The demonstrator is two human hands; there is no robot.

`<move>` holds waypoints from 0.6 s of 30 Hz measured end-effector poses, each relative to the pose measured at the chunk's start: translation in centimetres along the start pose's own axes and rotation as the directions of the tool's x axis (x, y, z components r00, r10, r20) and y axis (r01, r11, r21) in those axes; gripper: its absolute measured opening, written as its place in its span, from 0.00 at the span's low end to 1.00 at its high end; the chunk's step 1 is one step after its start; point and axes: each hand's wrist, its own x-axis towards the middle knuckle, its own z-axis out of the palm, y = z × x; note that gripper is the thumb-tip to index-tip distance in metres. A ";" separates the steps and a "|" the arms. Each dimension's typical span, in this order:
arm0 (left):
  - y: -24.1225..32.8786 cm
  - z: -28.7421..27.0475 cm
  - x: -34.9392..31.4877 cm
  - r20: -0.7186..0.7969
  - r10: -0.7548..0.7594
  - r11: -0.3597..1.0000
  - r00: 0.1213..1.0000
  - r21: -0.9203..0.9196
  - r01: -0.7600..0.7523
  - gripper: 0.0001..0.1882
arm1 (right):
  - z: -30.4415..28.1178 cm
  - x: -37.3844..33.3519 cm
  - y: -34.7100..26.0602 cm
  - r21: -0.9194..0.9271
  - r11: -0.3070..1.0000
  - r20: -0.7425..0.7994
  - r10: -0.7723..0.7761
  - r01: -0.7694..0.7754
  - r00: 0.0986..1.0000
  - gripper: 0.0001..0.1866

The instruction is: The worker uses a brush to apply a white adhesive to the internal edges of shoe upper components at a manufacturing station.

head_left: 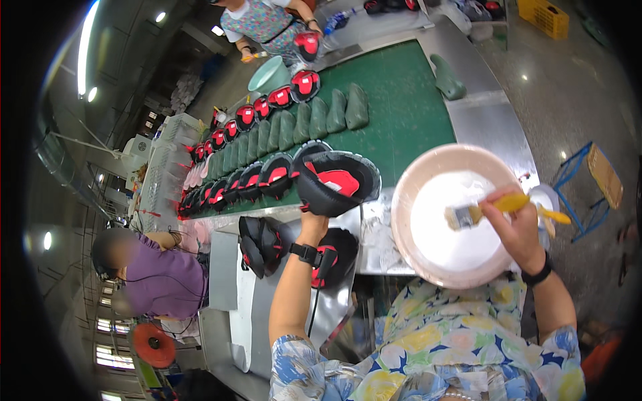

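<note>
A black shoe upper with red lining (321,190) is held up by my left hand (315,224), its opening facing up. My right hand (513,230) pinches a flat paintbrush (511,202) by its yellow handle. The bristle end of the brush is over the white liquid (441,247) in a round pinkish basin (403,207); whether it touches the liquid I cannot tell. Beyond my right hand, a second yellow handle (558,216) sticks out by a small container. Below my left forearm, more black uppers (262,246) lie on the metal table.
A green belt (401,87) carries rows of green shoe lasts (358,107) and black-and-red uppers (275,175). One last (448,79) lies on the metal edge. Across the belt a person holds an upper and a brush near a green bowl (269,75). Another person (164,277) works at left; a blue-framed stool (588,187) stands right.
</note>
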 end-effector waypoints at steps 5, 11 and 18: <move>-3.5 3.0 8.2 0.114 -0.146 0.977 0.983 -0.138 0.162 0.25 | -1.0 -1.6 2.1 0.038 0.979 0.007 0.202 -0.202 0.979 0.06; -6.9 -1.6 15.1 -0.231 -0.249 0.932 0.940 0.209 0.298 0.37 | 0.6 0.5 3.1 0.097 0.924 0.095 0.361 -0.369 0.928 0.05; 5.3 -9.6 6.4 0.258 -0.050 0.556 0.965 0.810 -0.188 0.26 | -0.9 3.5 5.0 -0.136 0.875 0.141 0.482 -0.465 0.865 0.05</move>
